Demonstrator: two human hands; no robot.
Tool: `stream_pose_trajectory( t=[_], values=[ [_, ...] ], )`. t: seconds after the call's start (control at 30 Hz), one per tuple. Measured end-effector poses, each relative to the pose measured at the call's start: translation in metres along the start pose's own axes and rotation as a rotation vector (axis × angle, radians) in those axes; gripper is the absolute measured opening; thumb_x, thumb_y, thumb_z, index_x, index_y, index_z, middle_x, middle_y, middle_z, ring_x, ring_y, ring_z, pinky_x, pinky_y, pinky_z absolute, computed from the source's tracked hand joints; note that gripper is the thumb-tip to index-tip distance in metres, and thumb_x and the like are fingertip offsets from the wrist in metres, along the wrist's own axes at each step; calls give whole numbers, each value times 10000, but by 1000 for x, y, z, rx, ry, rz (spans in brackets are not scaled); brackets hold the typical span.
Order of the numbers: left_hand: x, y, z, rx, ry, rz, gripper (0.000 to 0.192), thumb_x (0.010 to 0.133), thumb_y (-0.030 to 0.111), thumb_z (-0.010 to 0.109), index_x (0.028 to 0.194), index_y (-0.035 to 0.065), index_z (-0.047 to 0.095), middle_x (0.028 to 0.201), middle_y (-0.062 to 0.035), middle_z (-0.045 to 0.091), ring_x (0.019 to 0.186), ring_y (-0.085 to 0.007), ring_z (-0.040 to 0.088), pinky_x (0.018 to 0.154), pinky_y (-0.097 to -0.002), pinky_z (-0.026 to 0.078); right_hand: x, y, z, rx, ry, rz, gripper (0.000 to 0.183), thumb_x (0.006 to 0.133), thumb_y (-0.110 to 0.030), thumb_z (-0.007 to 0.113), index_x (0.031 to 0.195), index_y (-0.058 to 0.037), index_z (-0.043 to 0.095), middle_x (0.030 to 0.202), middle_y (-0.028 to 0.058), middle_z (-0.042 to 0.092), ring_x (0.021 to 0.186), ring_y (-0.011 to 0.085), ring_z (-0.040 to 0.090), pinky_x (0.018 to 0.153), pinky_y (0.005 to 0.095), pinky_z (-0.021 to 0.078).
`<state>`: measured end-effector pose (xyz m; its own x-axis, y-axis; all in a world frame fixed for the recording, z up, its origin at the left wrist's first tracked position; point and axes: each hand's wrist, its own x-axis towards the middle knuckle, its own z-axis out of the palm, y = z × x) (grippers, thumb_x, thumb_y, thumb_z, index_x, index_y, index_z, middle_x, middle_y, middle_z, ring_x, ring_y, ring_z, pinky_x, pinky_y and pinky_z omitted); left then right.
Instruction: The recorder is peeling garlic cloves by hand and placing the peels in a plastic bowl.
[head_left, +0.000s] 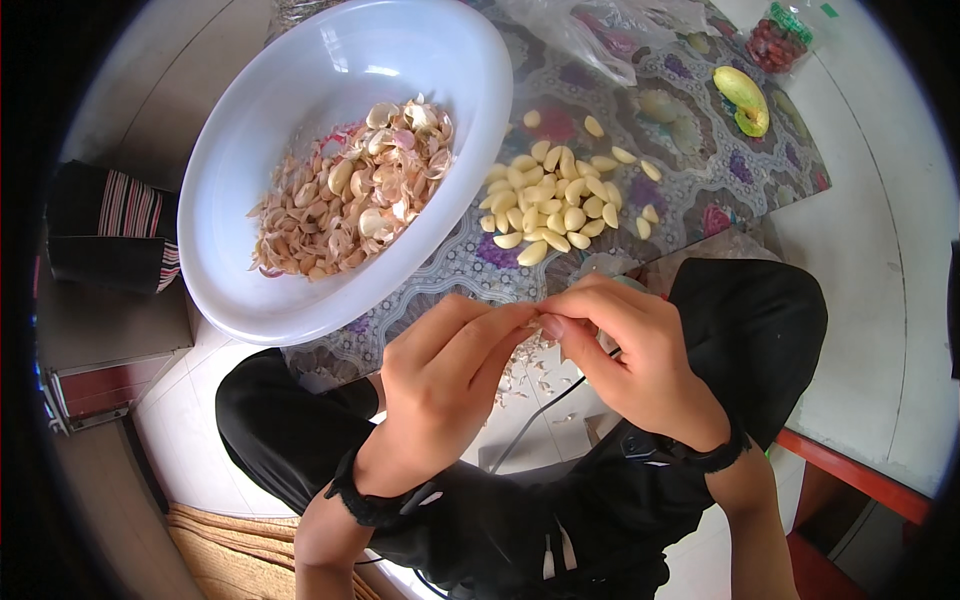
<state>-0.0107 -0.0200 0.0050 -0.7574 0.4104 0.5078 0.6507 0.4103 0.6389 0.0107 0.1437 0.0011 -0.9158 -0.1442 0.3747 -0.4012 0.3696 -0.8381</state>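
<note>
My left hand (442, 382) and my right hand (630, 349) meet fingertip to fingertip above the gap between my knees. A small garlic clove (534, 322) is pinched between them, mostly covered by the fingers. Beyond them, a loose heap of peeled garlic cloves (555, 199) lies on the patterned tablecloth (450, 274), with a few strays around it. To the left stands a large white plastic basin (232, 180), holding unpeeled cloves (300, 232) and papery garlic skins (420, 161).
At the back right lie a curved yellow-green fruit or vegetable (742, 101) and a bag of red fruit (780, 45). A clear plastic bag (592, 34) rests at the far edge. Garlic scraps (536, 367) litter the floor below, where a dark cable (532, 420) runs.
</note>
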Motion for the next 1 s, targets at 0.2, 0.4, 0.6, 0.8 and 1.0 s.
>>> stream_pose_trajectory(
  t=[0.2,0.4,0.6,0.8,1.0],
  values=[
    [0,-1,-1,17,4,33,210,644,-38,692,842,-9,627,688,-75,559,551,-189,553,455,-276,435,0,-2,-1,-10,-10,4,128,716,57,612,795,-1,531,668,84,537,525,218,552,458,283,409],
    [-2,4,1,-29,-4,-38,200,653,-48,686,841,-7,629,691,-76,562,555,-190,556,467,-273,438,0,-4,-3,-47,-44,27,150,699,60,624,781,-8,519,654,62,520,526,163,549,455,245,417],
    [-2,1,1,-47,58,-106,196,666,-52,688,846,-1,629,683,-80,555,541,-191,544,466,-278,432,0,-5,1,-32,-4,45,155,698,62,627,799,-2,528,687,67,536,542,161,552,464,247,425],
    [-2,0,2,71,37,28,241,625,-79,675,852,-21,619,676,-78,525,548,-198,533,466,-279,430,-2,-1,4,-35,18,60,142,709,49,629,818,3,550,689,81,549,544,182,554,475,259,425],
    [-4,-2,2,132,12,87,276,591,-94,627,861,-36,610,682,-77,519,563,-202,526,477,-281,434,-2,-1,4,-17,9,96,117,713,44,625,801,4,559,676,85,554,540,205,554,477,265,423]
  ],
)
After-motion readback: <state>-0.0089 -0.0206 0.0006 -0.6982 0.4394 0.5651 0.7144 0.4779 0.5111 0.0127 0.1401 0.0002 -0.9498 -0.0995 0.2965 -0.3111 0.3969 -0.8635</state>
